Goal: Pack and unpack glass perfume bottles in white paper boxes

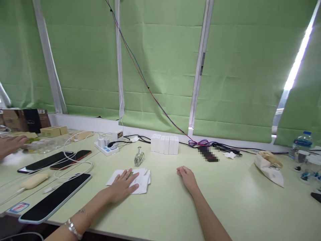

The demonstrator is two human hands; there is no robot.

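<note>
My left hand [122, 185] lies flat with spread fingers on several white paper sheets [144, 182], stacked unevenly on the pale green table. A small green patch shows between its fingers. Just behind the papers stands a small clear glass bottle [138, 158] with a silvery cap, like a perfume bottle. To the right, my right hand [187, 179] rests on the table with its fingers loosely curled in, and no object shows in it. A row of upright white boxes [165, 144] stands farther back, between the two hands.
At left lie phones [56, 199], white cables, a power strip [106, 149] and a cream oblong object [34, 181]. Another person's hand [11, 144] is at the far left. Black cables [223, 145], a cloth bag [269, 167] and a water bottle [302, 144] are at right.
</note>
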